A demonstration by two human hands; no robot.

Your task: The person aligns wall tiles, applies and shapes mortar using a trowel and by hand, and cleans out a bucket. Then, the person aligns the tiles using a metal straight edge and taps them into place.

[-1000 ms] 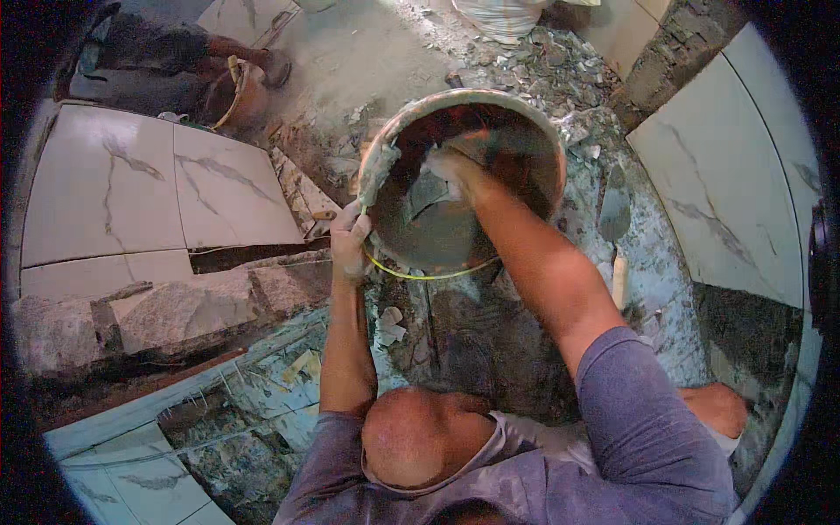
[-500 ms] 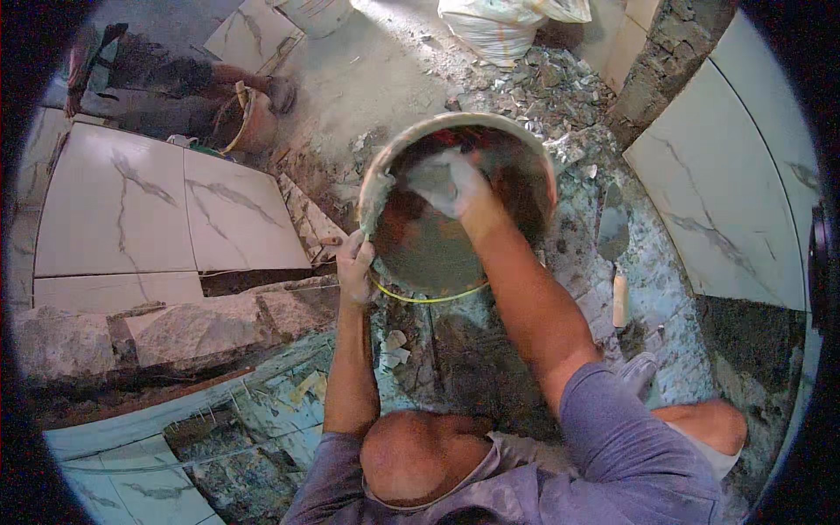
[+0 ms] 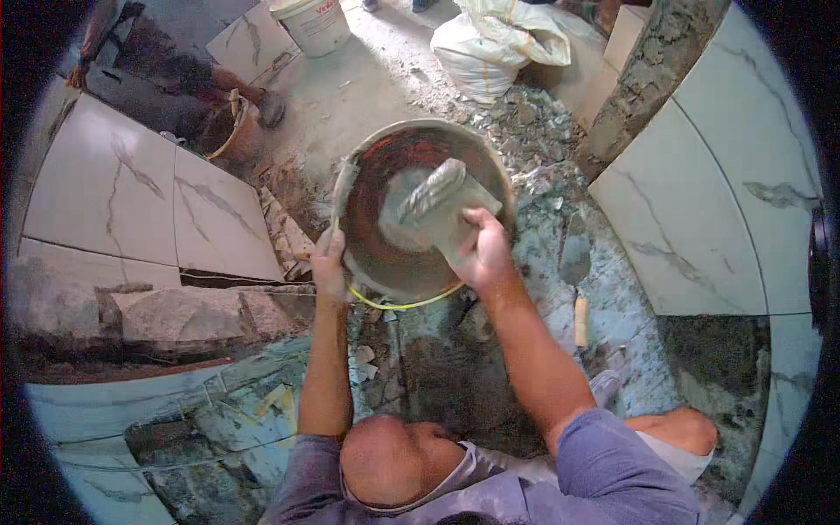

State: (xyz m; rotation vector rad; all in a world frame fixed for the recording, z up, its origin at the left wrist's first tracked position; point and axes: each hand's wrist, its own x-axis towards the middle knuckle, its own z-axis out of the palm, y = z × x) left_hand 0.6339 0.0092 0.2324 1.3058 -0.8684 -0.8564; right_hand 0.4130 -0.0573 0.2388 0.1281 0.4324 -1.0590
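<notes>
My left hand grips the left rim of a large round mortar bucket with a yellow band around its lower part and grey residue on its inside. My right hand holds a flat, grey, mortar-coated tool, perhaps a float, tilted over the bucket. To the bucket's right lies a trowel with a pale wooden handle.
Marble-look tiles stand at left and right. Broken rubble lies beyond the bucket, near white sacks and a white pail. A co-worker's leg is beside a smaller bucket. Rough masonry edges the left.
My right hand has come up from deep in the bucket toward its near right rim, lifting the grey tool. The view has shifted slightly; my left hand still grips the rim.
</notes>
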